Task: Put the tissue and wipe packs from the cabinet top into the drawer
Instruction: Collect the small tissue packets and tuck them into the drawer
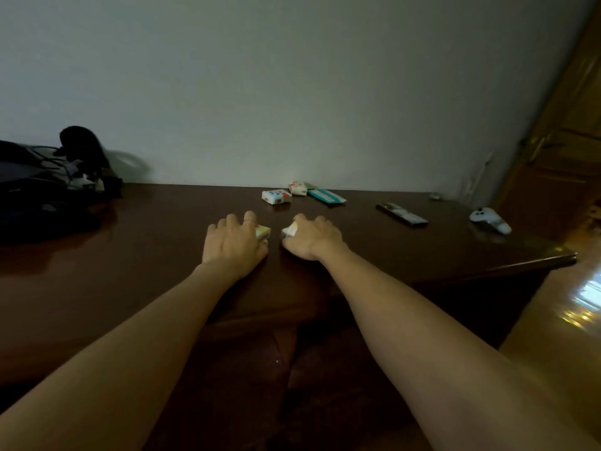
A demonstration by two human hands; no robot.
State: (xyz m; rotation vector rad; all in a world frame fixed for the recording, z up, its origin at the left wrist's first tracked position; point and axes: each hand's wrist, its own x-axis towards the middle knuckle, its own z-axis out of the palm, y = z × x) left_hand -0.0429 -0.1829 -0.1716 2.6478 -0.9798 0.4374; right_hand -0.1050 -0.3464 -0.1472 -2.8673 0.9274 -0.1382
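Two packs already grasped: left hand grips one pack, right hand another. Three remaining packs lie beyond on bench, nearer right hand.

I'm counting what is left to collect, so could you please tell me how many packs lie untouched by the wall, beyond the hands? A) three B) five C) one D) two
A: three lie near the wall, a white pack, a second white pack and a teal pack, while the left hand and right hand each hold another.
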